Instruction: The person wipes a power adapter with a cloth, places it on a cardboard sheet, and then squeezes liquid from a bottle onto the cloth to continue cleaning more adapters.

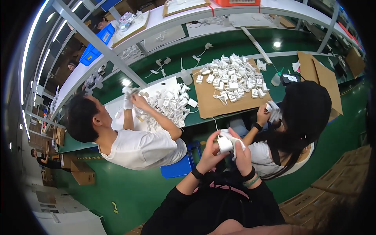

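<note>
A white power adapter (225, 145) is held up in front of my body, over the gap between the two seated people. My left hand (210, 154) is closed round its left side, with the thumb and fingers on the casing. A thin white cable (215, 123) rises beside it toward the bench. My right hand (243, 157) is closed on a crumpled white piece that looks like a cloth (236, 138), pressed against the adapter's right side. The fingertips under the white piece are partly hidden.
A heap of white adapters (235, 76) lies on a cardboard sheet (207, 102) on the green bench. At left, a person in a white shirt (143, 145) sits by another pile (168, 102). A long-haired person (301, 125) works at right. A blue stool (176, 168) stands below.
</note>
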{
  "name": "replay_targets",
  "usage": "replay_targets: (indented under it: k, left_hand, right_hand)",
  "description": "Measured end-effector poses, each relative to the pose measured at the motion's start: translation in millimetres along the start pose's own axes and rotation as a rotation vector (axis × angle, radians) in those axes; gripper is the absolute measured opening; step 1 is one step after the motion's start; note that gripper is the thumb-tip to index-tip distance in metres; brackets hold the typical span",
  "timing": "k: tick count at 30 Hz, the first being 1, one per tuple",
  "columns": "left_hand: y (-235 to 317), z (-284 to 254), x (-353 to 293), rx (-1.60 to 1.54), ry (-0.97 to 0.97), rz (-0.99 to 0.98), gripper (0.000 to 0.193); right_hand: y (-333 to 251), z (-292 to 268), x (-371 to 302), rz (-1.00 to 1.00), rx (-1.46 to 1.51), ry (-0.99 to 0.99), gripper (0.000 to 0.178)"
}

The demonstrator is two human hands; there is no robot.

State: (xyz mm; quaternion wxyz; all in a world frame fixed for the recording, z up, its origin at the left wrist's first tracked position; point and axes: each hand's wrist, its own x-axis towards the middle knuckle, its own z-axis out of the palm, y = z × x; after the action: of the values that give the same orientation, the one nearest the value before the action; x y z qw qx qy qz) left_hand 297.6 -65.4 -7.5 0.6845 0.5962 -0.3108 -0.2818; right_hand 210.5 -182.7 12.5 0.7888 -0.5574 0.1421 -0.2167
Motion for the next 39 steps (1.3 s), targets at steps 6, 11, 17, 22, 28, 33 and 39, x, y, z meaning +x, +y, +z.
replay_targets:
  k: [6,11,17,22,28,33,39]
  left_hand:
    - [-28.3,-69.9,116.1,-0.248,0.459,-0.143,0.07]
    - [-122.9,-212.3,198.8,0.247,0.693,-0.073,0.067]
    - [-173.9,-247.7,253.2,0.905,0.626,-0.327,0.069]
    - [-229.4,-302.4,226.2,1.592,0.686,-0.342,0.076]
    - [-186.0,-265.5,303.8,1.265,0.756,-0.381,0.083]
    - [-180.4,-284.7,355.4,0.902,0.744,-0.277,0.084]
    - [-174.0,-289.2,367.4,0.931,0.587,-0.471,0.085]
  right_hand:
    - [13.5,-14.1,-1.0,0.124,0.125,0.148,0.051]
    - [19.7,-8.4,1.7,0.223,0.107,0.096,0.054]
    - [31.4,-23.6,16.3,0.277,0.038,0.248,0.054]
    - [29.2,-17.9,42.0,0.322,0.009,0.27,0.053]
    - [39.0,-27.9,67.8,0.305,0.028,0.407,0.051]
    - [36.4,-20.7,80.2,0.313,0.135,0.465,0.048]
    - [37.9,-21.7,84.9,0.336,0.159,0.487,0.044]
